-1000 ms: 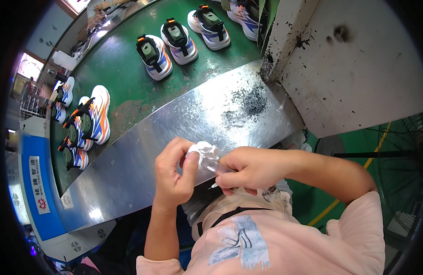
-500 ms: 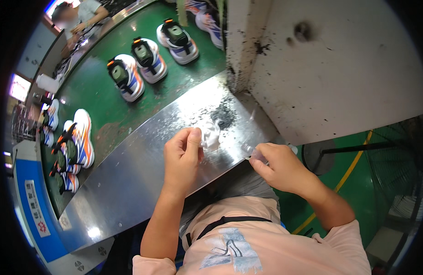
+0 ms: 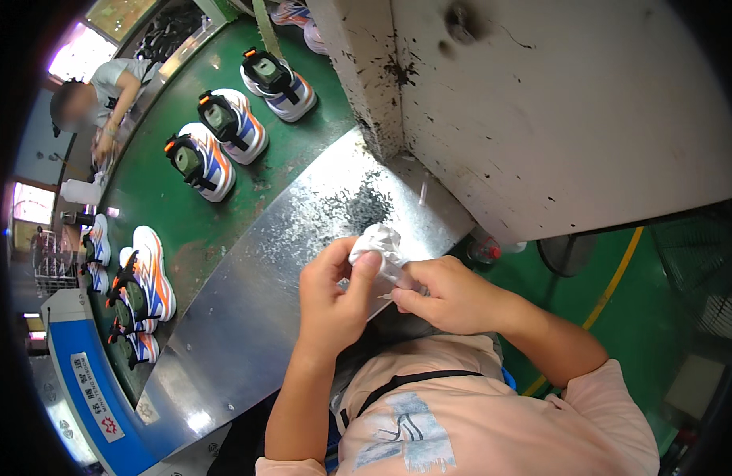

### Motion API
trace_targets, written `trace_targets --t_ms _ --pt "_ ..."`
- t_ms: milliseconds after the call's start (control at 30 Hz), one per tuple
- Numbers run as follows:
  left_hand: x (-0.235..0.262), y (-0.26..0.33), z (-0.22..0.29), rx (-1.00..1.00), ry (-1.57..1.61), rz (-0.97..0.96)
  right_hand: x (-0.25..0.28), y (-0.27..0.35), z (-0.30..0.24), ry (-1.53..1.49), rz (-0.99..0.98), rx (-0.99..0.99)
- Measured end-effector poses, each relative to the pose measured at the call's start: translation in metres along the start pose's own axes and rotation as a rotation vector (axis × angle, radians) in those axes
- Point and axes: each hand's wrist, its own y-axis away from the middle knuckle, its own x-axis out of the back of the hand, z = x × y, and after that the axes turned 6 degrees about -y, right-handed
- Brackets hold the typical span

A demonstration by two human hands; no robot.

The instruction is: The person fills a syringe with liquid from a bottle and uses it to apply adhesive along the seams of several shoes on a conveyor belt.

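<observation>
My left hand (image 3: 334, 289) pinches a crumpled white wad (image 3: 375, 243), which looks like soft cloth or tissue. Close beside it, my right hand (image 3: 453, 292) is closed on a small, clear, bottle-like thing (image 3: 397, 275). Its upper end meets the wad or lies just against it. A thin pale tip pokes out by my right thumb. My fingers hide most of the clear thing, so its exact kind does not show. Both hands are held over the near edge of the metal tabletop (image 3: 255, 278).
White, orange and blue sneakers (image 3: 232, 127) stand on the green conveyor (image 3: 183, 262), several more at the left (image 3: 151, 270). A stained pale panel (image 3: 572, 119) rises at right. Another person (image 3: 112, 95) works across the belt. A bottle with a red part (image 3: 485, 251) stands beyond my right hand.
My hands have come together: the right moved left with the clear thing, up to the white wad in my left. The view has shifted, and the sneakers appear farther left.
</observation>
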Motion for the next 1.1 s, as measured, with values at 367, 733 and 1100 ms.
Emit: trace_targets --t_ms 367,733,1100 --pt "-0.029 -0.084 -0.013 -0.376 -0.96 0.156 0.02 0.027 0.026 -0.217 0.307 -0.198" --pt "0.005 0.038 0.0 -0.152 0.196 0.128 -0.025 -0.015 -0.019 -0.772 -0.005 -0.055" --pt "0.074 0.072 0.001 0.055 0.926 0.472 -0.096 -0.04 -0.045 -0.532 -0.112 0.111"
